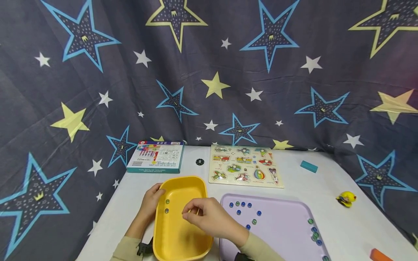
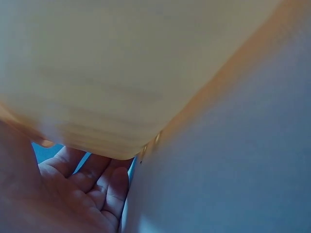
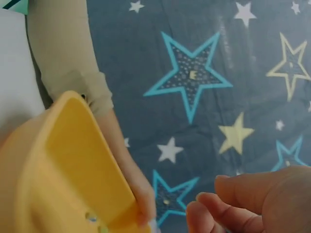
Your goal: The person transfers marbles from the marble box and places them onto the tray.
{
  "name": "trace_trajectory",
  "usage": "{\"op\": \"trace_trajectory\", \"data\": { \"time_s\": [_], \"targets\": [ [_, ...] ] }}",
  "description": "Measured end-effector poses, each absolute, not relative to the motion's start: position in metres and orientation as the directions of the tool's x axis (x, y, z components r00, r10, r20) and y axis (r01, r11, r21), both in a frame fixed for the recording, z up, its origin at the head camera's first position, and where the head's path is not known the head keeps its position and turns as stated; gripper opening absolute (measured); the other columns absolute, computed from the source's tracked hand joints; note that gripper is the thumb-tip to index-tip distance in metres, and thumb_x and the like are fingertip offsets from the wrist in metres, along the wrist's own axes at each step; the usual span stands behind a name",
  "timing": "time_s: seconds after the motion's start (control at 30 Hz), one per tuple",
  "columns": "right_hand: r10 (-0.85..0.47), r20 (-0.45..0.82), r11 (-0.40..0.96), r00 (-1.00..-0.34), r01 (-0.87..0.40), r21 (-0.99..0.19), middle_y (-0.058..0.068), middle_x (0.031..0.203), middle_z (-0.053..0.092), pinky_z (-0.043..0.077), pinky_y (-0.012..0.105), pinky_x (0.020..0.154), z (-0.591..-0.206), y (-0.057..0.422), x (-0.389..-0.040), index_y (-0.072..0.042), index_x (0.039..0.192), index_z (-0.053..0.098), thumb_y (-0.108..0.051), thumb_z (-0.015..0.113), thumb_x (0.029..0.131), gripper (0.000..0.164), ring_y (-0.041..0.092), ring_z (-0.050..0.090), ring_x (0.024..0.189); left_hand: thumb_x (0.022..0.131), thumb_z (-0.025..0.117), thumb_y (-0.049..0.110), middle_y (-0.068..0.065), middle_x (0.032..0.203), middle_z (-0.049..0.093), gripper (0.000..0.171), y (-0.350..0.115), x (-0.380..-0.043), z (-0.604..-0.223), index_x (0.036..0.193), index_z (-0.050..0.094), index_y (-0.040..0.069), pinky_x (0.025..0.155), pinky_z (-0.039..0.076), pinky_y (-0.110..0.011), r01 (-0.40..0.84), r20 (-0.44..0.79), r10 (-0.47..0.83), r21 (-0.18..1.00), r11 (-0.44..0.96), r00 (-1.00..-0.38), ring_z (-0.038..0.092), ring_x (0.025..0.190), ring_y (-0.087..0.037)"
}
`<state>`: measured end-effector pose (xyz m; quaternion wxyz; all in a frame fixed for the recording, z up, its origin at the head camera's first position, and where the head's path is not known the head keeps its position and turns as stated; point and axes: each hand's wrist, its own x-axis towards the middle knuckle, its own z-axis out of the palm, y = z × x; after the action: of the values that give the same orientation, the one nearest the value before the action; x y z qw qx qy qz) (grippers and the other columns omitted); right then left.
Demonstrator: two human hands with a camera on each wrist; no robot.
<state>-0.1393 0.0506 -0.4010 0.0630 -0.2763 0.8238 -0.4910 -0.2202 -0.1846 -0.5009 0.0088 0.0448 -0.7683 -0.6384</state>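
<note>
My left hand (image 1: 151, 203) grips a yellow plastic tray (image 1: 180, 192) at its left side, with the thumb on the rim. The fingers (image 2: 90, 177) sit along its outside, and its underside shows tilted above the tabletop in the left wrist view. Inside are two glass marbles, a greenish marble (image 1: 167, 201) and a darker marble (image 1: 167, 210), near the left wall. Over the tray's right half hovers my right hand (image 1: 212, 219), fingers loosely bent. A small gap parts its thumb (image 3: 238, 189) from the fingers, and nothing shows between them.
To the right lies a lilac tray (image 1: 277, 221) with several blue and green marbles. Behind are a boxed toy (image 1: 156, 157), a black disc (image 1: 200, 162) and a wooden puzzle board (image 1: 245, 177). A teal block (image 1: 308, 166), yellow figurine (image 1: 346, 199) and orange block (image 1: 380, 255) sit at right.
</note>
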Motion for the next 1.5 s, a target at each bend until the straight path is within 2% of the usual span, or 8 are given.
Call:
{"op": "trace_trajectory", "data": {
  "time_s": [0.23,0.47,0.87,1.03,1.17,1.37,1.5],
  "targets": [
    [-0.559,0.112,0.365,-0.822,-0.365,-0.857,-0.009,0.069,0.056,0.039,0.020,0.045,-0.400,0.014,-0.164,-0.020,0.085,0.065,-0.028,0.062,0.083,0.008,0.004,0.045,0.050,0.089,0.049,0.017,-0.015,0.093,0.061,0.025,-0.185,-0.222,-0.502,0.107,0.060,0.004,0.061,0.050,-0.028,-0.043,-0.030,-0.085,0.986,0.162,-0.996,0.058,0.072,-0.020],
    [-0.488,0.077,0.522,-0.870,-0.361,-0.772,-0.011,0.069,0.055,0.037,0.020,0.051,-0.419,-0.009,-0.187,-0.019,0.085,0.065,-0.029,0.063,0.082,0.011,0.004,0.046,0.058,0.088,0.050,0.016,-0.015,0.094,0.061,0.025,-0.186,-0.223,-0.502,0.107,0.061,0.004,0.061,0.050,-0.026,-0.041,-0.026,-0.089,0.984,0.172,-0.996,0.058,0.072,-0.018],
    [-0.403,-0.001,0.598,-0.915,-0.263,-0.757,-0.007,0.063,0.053,0.038,0.021,0.048,-0.448,-0.022,-0.199,-0.013,0.081,0.064,-0.022,0.067,0.077,0.011,0.006,0.047,0.051,0.088,0.050,0.016,-0.015,0.095,0.060,0.024,-0.183,-0.222,-0.501,0.107,0.060,0.004,0.062,0.050,-0.027,-0.023,-0.009,-0.081,0.986,0.167,-0.997,0.058,0.074,-0.020],
    [-0.401,-0.010,0.674,-0.916,-0.288,-0.681,-0.009,0.062,0.053,0.038,0.020,0.050,-0.455,-0.026,-0.198,-0.013,0.084,0.064,-0.024,0.069,0.075,0.016,0.006,0.047,0.050,0.089,0.050,0.017,-0.015,0.095,0.060,0.024,-0.184,-0.221,-0.500,0.107,0.060,0.005,0.062,0.050,-0.028,-0.030,-0.015,-0.083,0.984,0.174,-0.996,0.058,0.075,-0.022],
    [-0.424,-0.070,0.710,-0.903,-0.283,-0.645,-0.008,0.065,0.053,0.038,0.021,0.054,-0.455,-0.030,-0.195,-0.012,0.086,0.064,-0.028,0.071,0.074,0.022,0.008,0.046,0.055,0.089,0.050,0.017,-0.016,0.095,0.061,0.025,-0.185,-0.219,-0.498,0.108,0.060,0.003,0.062,0.050,-0.027,-0.017,0.000,-0.087,0.980,0.200,-0.996,0.058,0.074,-0.022],
    [-0.455,-0.134,0.778,-0.880,-0.320,-0.541,-0.007,0.075,0.058,0.041,0.020,0.063,-0.450,-0.034,-0.192,-0.013,0.089,0.065,-0.028,0.077,0.065,0.030,0.008,0.048,0.065,0.089,0.050,0.018,-0.016,0.096,0.061,0.026,-0.184,-0.218,-0.497,0.109,0.060,0.004,0.064,0.050,-0.027,-0.022,-0.003,-0.090,0.978,0.209,-0.996,0.058,0.076,-0.022],
    [-0.472,-0.130,0.798,-0.872,-0.360,-0.483,-0.009,0.073,0.057,0.040,0.019,0.062,-0.449,-0.039,-0.191,-0.016,0.083,0.065,-0.028,0.078,0.064,0.026,0.007,0.048,0.064,0.090,0.049,0.017,-0.017,0.098,0.061,0.027,-0.184,-0.219,-0.498,0.110,0.060,0.003,0.066,0.050,-0.026,-0.024,-0.009,-0.078,0.981,0.193,-0.997,0.058,0.079,-0.022]
  ]
}}
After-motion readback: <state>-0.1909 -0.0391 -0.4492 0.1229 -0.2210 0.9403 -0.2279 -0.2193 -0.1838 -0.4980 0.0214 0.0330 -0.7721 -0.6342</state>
